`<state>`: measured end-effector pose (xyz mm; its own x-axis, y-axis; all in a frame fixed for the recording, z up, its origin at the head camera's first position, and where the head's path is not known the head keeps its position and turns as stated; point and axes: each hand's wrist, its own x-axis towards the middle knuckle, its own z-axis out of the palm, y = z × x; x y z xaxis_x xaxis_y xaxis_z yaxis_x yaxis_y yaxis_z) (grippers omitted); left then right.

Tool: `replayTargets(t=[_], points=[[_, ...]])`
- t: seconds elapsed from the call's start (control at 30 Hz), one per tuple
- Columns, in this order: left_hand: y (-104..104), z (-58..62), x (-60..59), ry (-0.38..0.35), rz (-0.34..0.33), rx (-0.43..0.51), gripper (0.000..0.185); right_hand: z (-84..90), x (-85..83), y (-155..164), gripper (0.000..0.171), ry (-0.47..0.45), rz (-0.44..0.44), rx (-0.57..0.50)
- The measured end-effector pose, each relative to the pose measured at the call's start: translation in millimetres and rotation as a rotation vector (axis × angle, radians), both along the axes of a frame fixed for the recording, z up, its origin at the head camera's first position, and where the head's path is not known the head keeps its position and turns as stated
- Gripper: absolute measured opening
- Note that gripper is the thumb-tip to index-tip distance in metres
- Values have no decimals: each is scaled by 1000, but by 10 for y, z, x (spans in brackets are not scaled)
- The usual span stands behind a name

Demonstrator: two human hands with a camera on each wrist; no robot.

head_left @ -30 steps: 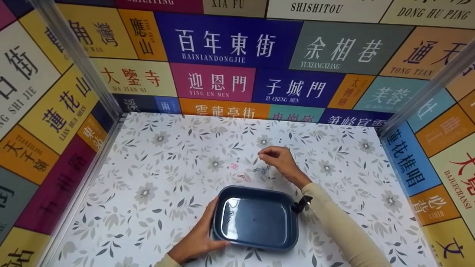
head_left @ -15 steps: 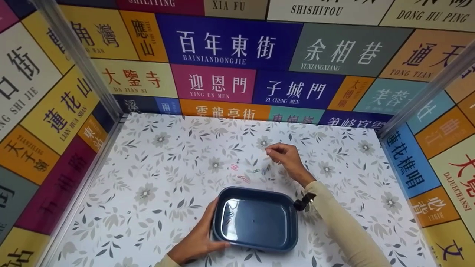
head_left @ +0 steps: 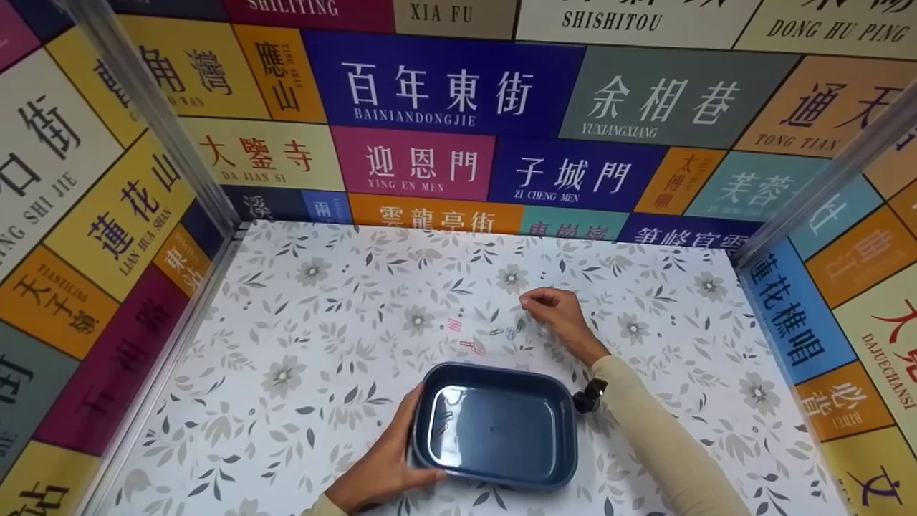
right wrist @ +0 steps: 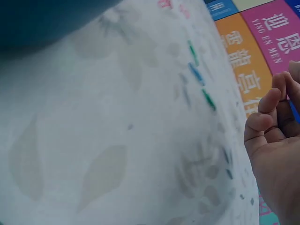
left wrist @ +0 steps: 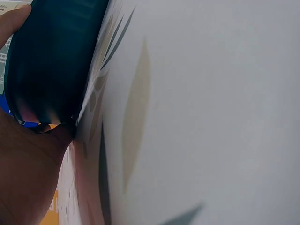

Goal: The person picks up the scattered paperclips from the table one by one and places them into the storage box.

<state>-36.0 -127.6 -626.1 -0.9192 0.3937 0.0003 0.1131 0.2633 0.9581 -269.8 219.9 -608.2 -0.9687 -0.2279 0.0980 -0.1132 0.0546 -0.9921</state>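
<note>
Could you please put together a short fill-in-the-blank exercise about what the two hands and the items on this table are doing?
1. The left hand holds the rim of the dark ____ tray.
2. The paper clips on the floral table lie just ____ the tray, on its far side.
3. The right hand has its fingers ____, beside the clips.

Missing words: blue; outside; curled
</note>
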Motion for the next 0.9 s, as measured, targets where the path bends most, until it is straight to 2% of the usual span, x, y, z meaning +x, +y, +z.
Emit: replayTargets(t=[0.23, 0.53, 0.7, 0.9], points=[[-3, 4, 8, -4, 4, -11, 139, -148, 23, -40, 23, 0, -10, 117], [-7, -6, 1, 9, 0, -6, 140, -249, 70, -47, 17, 75, 61, 192], [-6, -5, -6, 12, -6, 4, 140, -296, 84, -50, 13, 137, 40, 234], [-7, -6, -10, 18, -9, 10, 141, -301, 112, -41, 15, 161, 1, 264]])
